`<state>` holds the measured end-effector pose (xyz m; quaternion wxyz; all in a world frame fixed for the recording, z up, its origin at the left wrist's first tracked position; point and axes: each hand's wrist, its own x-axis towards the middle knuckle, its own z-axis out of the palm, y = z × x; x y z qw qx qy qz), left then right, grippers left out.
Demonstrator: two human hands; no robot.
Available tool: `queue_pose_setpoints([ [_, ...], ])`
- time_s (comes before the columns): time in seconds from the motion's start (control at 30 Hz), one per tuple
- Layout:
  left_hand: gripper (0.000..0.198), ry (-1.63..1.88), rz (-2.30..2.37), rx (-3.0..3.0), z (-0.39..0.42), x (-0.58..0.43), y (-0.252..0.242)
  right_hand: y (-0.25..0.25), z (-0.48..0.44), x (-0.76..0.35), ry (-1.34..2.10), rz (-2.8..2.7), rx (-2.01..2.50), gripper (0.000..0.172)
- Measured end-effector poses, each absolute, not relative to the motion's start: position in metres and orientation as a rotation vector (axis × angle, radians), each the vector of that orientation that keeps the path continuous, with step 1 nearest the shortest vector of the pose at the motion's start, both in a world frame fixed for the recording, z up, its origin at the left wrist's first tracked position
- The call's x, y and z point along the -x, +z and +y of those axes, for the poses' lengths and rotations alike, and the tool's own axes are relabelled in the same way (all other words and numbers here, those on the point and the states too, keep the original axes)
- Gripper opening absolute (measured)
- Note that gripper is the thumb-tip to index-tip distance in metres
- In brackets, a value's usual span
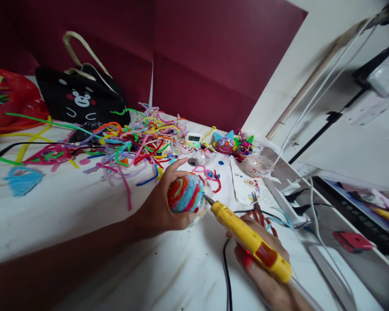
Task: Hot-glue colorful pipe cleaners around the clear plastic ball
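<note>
Backdrop: dark red panels [194, 56] stand behind a white counter [61, 216] smeared with small paint or glue marks.
Left hand: the left hand [164, 207] is clamped around a ball [186, 193] wrapped in coils of red, orange, blue and pink pipe cleaner, thumb under it, forefinger stretched over its top.
Right hand: the right hand [262, 259] is closed around a yellow glue gun [246, 235], its red trigger under the fingers; a black cord [227, 276] runs off toward the near edge.
Contact: the gun's metal nozzle touches the right side of the ball, just above the counter.
Step in hand: by my reading, glue is going on the ball where the wrapping ends, at a patch that looks clear and uncovered.
Next move calls for: I judge a steady squeeze, the ball held still, and fingertips kept away from the hot tip.
Behind the ball: a loose heap of pipe cleaners [132, 147] in many colours spreads across the counter.
Finished pieces: two small cat-eared heads [233, 146] stand near the far corner, a clear speckled ball [258, 165] just beside them.
Scissors: red-handled scissors [259, 211] lie close beside the right hand.
Bag: a black tote [81, 101] with a bear face printed on it sits at the back left, a red plastic bag [13, 103] next to it.
Writing: a small white timer [193, 138] shows digits too small to read; no brand or label is legible.
</note>
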<state>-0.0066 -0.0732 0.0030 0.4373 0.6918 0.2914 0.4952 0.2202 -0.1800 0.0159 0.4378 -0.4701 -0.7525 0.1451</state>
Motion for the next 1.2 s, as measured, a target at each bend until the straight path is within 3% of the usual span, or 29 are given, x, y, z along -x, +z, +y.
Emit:
queue_pose_setpoints([
  [0.37,0.104,1.230,0.729,-1.696,-0.069,0.009,-0.001,0.013,-0.178,-0.224,0.322,-1.938,1.219,0.013],
  [0.83,0.104,1.199,0.688,-1.738,-0.071,0.009,0.003,0.015,-0.173,-0.228,0.325,-1.905,1.178,0.022],
  [1.2,0.109,1.157,0.749,-1.699,-0.070,0.011,0.004,0.011,-0.175,-0.222,0.340,-1.865,1.157,0.018],
])
